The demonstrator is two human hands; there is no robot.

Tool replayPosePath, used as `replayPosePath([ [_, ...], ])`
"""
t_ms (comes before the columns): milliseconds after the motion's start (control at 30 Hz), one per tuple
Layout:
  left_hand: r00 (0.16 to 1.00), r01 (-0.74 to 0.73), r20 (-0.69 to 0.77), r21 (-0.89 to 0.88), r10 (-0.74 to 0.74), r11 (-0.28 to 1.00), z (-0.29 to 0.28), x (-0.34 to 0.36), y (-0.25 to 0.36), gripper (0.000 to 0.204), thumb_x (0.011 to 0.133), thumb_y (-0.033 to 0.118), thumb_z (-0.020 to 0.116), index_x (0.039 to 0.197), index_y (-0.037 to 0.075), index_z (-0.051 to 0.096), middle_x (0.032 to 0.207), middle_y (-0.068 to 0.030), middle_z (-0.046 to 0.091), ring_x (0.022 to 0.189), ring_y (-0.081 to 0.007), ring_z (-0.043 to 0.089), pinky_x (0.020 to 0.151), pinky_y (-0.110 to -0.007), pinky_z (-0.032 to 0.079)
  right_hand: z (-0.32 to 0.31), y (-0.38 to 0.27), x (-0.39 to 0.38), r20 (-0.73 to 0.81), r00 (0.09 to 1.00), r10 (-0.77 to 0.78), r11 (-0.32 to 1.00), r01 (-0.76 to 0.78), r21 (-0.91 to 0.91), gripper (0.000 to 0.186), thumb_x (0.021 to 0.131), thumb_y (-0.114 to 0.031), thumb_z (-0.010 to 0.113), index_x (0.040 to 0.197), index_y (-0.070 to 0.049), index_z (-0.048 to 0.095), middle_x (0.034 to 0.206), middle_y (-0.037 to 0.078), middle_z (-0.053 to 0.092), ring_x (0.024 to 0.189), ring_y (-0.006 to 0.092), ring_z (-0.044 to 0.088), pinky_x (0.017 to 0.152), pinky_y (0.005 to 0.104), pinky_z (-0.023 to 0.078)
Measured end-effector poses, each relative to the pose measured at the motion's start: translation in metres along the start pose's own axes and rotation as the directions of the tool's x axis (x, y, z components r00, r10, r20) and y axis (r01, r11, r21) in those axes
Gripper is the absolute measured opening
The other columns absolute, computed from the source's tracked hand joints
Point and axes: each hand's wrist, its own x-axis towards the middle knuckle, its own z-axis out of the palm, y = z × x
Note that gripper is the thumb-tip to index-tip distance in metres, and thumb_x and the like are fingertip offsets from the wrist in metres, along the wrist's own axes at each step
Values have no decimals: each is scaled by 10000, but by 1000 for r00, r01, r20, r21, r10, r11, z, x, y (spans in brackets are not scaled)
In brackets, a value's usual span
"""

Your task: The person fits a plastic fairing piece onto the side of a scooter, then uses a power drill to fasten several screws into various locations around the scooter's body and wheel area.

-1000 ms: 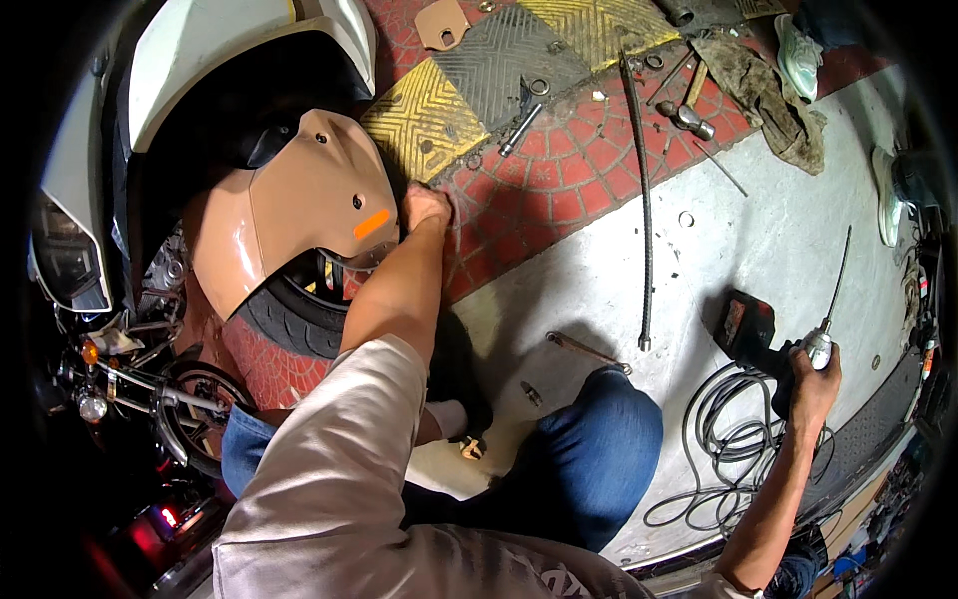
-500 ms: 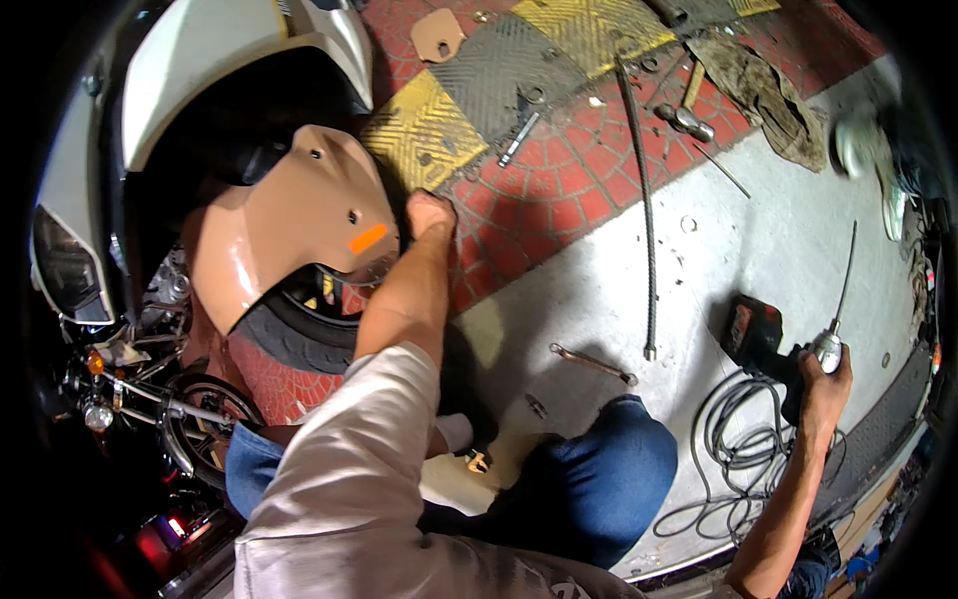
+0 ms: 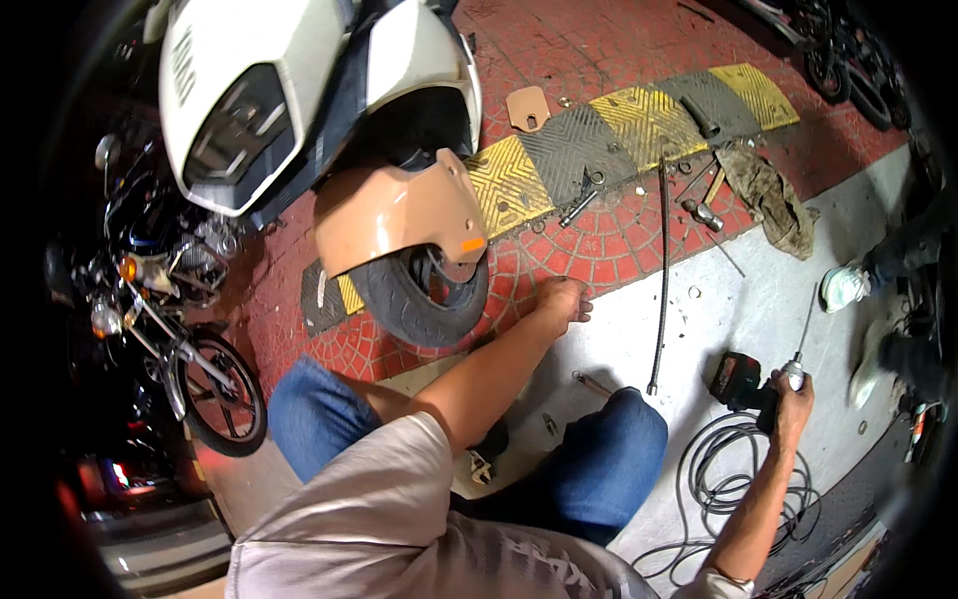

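1. Wrapped firmly around one cordless drill, the right hand held it above the grey floor, out to the person's right; one long, thin bit pointed away from the person.
2. One coiled dark cable lay on the floor just beside the drill, on the near side.
3. Curled at the fingers, the left hand was over the border of red tiles and grey floor; whether it gripped anything could not be told.
4. One tyre stood to its left, with one brown fender over it.
5. One dark flexible rod and one wrench lay between the hands; farther off were one hammer, one cloth and one brown panel.
6. Two pale shoes of another person showed beyond the drill.
7. A second earlier, the left hand had been against the fender's edge; now it was apart from it. The drill remained in the right hand, while both shoes had come nearer the bit.
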Motion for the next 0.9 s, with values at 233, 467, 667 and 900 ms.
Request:
replayPosePath([
  [233, 920, -241, 293, -106, 262, 965, -11, -111, 107, 125, 934, 112, 635, 944, -10, 658, 780, -137, 674, 658, -255, 680, 554, -415, 591, -6, 238, 15, -131, 985, 111, 954, -68, 292, 528, 878, -85, 656, 1404, -86, 603, 1281, 129, 673, 897, 196, 675, 667, 355, 554],
  [467, 913, -363, 179, -55, 367, 930, -24, -196, 157, 153, 930, 109, 687, 938, -43, 675, 815, -142, 688, 648, -235, 682, 507, -381, 569, 97, 101, -9, -350, 925, 146, 820, 84, 566, 366, 840, -84, 831, 1180, -3, 723, 1126, 83, 728, 908, 221, 694, 867, 391, 599],
  [667, 837, -347, 401, -139, 373, 927, -51, -223, 128, 186, 971, 126, 665, 1060, -36, 647, 870, -122, 679, 659, -221, 660, 499, -376, 550, 82, 60, -16, -271, 947, -174, 737, 308, 601, 348, 841, 29, 761, 1183, 8, 703, 1068, 77, 719, 859, 209, 675, 797, 376, 580],
  [900, 711, -278, 432, -554, 556, 785, -143, -257, 144, 208, 1028, 192, 614, 1070, -11, 601, 961, -116, 685, 728, -206, 654, 555, -348, 529, 104, -140, -175, -8, 879, -477, 701, 386, 599, 225, 937, -106, 746, 1118, -9, 656, 854, 11, 616, 732, 114, 583, 632, 270, 479],
])
